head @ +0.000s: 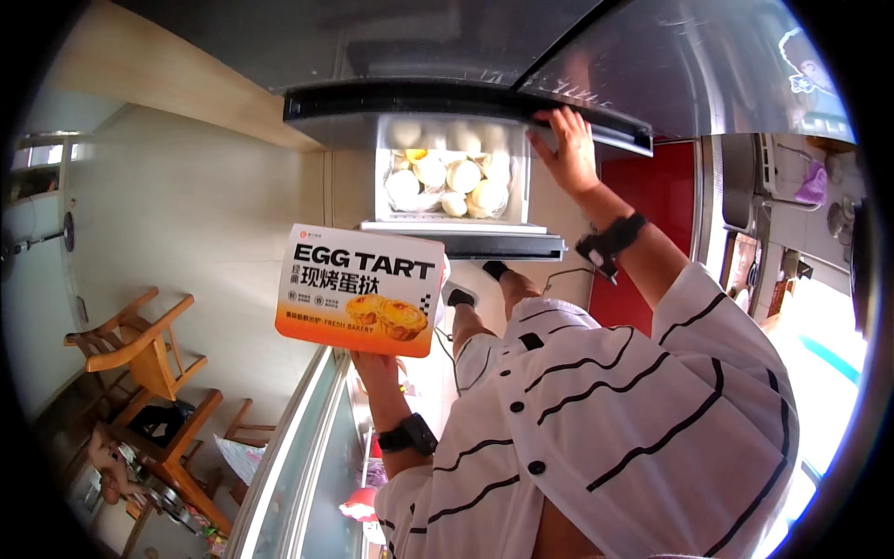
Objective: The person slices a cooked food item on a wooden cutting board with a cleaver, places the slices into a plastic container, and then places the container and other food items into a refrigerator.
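Note:
My left hand (377, 365) grips the lower edge of a flat white-and-orange box (328, 279), its fingers partly hidden behind it. The box bears writing and a picture of egg tarts. Beyond it, a pulled-out refrigerator drawer (522, 199) holds several round, pale food items (462, 176), some in clear plastic; I cannot tell what they are. Its dark front panel (513, 246) is on the side nearest me. My right hand (571, 150) touches the black lower edge (461, 100) of the refrigerator doors above the drawer, thumb apart from the fingers, holding nothing.
Dark refrigerator doors (419, 45) span the top. A red panel (641, 230) stands to the right. At left are wooden chairs (143, 342), and a person (112, 461) is near a table. A sliding glass door (293, 454) runs along the lower left.

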`<move>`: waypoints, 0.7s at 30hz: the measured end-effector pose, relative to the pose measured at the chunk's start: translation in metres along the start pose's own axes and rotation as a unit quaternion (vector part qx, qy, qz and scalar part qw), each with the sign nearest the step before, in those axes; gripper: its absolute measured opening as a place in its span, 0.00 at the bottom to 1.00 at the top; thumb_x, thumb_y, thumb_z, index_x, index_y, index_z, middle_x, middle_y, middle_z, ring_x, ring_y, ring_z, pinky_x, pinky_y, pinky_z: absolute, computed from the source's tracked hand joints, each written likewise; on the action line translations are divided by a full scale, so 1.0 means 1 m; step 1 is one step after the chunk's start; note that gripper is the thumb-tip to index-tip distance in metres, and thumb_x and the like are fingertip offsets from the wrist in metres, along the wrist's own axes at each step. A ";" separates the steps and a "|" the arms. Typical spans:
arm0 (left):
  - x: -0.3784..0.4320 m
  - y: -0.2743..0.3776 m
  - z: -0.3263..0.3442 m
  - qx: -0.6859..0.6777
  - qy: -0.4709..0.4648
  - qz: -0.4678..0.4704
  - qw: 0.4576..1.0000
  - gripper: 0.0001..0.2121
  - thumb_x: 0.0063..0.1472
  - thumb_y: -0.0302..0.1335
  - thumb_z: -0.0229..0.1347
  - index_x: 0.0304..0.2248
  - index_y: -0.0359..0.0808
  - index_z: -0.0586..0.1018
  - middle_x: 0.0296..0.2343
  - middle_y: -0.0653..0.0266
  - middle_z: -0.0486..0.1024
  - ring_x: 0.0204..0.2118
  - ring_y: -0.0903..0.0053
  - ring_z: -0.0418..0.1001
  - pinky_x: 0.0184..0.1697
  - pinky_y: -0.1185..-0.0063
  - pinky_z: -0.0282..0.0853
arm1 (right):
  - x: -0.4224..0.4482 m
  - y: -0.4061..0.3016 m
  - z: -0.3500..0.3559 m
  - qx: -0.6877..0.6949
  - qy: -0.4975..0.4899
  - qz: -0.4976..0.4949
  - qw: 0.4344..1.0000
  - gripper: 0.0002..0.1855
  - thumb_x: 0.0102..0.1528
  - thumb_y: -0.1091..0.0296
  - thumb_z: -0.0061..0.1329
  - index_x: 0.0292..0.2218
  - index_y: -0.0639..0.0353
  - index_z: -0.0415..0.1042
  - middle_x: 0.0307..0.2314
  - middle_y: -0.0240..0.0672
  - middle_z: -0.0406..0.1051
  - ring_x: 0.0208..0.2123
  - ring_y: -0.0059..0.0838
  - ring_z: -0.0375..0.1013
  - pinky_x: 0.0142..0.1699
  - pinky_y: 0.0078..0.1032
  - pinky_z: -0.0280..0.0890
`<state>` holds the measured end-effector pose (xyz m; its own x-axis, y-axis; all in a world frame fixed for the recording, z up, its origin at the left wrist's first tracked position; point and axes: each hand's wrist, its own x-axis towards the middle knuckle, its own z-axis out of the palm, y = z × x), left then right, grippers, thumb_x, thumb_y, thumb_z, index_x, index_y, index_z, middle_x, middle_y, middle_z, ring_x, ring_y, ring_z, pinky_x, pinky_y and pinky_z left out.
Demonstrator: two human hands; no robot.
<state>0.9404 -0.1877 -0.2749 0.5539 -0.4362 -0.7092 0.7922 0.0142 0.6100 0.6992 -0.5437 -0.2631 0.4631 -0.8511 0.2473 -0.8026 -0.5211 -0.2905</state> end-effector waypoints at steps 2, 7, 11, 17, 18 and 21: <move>-0.003 0.006 -0.005 0.017 -0.001 -0.005 1.000 0.26 0.59 0.29 0.52 0.54 0.34 0.55 0.49 0.53 0.62 0.50 0.63 0.66 0.46 0.68 0.70 | -0.015 -0.006 -0.008 0.024 -0.054 -0.004 0.998 0.16 0.47 0.62 0.52 0.38 0.55 0.68 0.30 0.38 0.63 0.36 0.40 0.63 0.39 0.33 0.56; -0.007 0.028 0.010 0.119 -0.048 -0.001 0.992 0.24 0.62 0.35 0.46 0.54 0.33 0.56 0.48 0.54 0.63 0.49 0.62 0.67 0.46 0.66 0.71 | -0.063 -0.012 -0.025 0.072 -0.166 -0.021 0.983 0.23 0.46 0.66 0.52 0.44 0.56 0.63 0.34 0.42 0.60 0.37 0.44 0.61 0.42 0.36 0.57; -0.005 0.036 0.008 0.122 -0.029 -0.035 0.991 0.24 0.62 0.36 0.46 0.54 0.33 0.56 0.47 0.55 0.64 0.48 0.63 0.68 0.46 0.67 0.71 | -0.087 -0.023 -0.034 0.094 -0.273 -0.026 0.957 0.25 0.49 0.66 0.50 0.49 0.56 0.60 0.38 0.42 0.61 0.42 0.45 0.61 0.53 0.38 0.55; -0.007 0.051 0.021 0.115 -0.004 -0.094 0.989 0.25 0.60 0.33 0.49 0.54 0.34 0.56 0.47 0.55 0.64 0.48 0.64 0.68 0.45 0.69 0.72 | -0.098 -0.039 -0.042 0.170 -0.344 0.010 0.923 0.28 0.48 0.69 0.50 0.51 0.56 0.58 0.42 0.42 0.59 0.45 0.43 0.60 0.53 0.35 0.55; -0.008 0.051 0.022 0.098 0.019 -0.108 0.989 0.26 0.59 0.30 0.51 0.54 0.35 0.55 0.48 0.54 0.63 0.48 0.64 0.67 0.45 0.70 0.72 | -0.098 -0.039 -0.042 0.170 -0.346 0.011 0.923 0.28 0.48 0.69 0.50 0.51 0.56 0.58 0.42 0.42 0.59 0.45 0.43 0.60 0.53 0.35 0.55; -0.008 0.051 0.012 0.085 -0.024 -0.096 0.991 0.25 0.60 0.30 0.49 0.54 0.34 0.56 0.48 0.54 0.63 0.48 0.65 0.68 0.43 0.72 0.73 | -0.099 -0.040 -0.041 0.181 -0.355 -0.003 0.917 0.29 0.48 0.70 0.50 0.51 0.57 0.58 0.42 0.42 0.59 0.45 0.43 0.60 0.54 0.34 0.55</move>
<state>0.9732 -0.1946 -0.2340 0.3803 -0.4586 -0.8032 0.8256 -0.2231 0.5183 0.6704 -0.4355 -0.2381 0.6981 -0.6081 -0.3780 -0.6817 -0.4030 -0.6106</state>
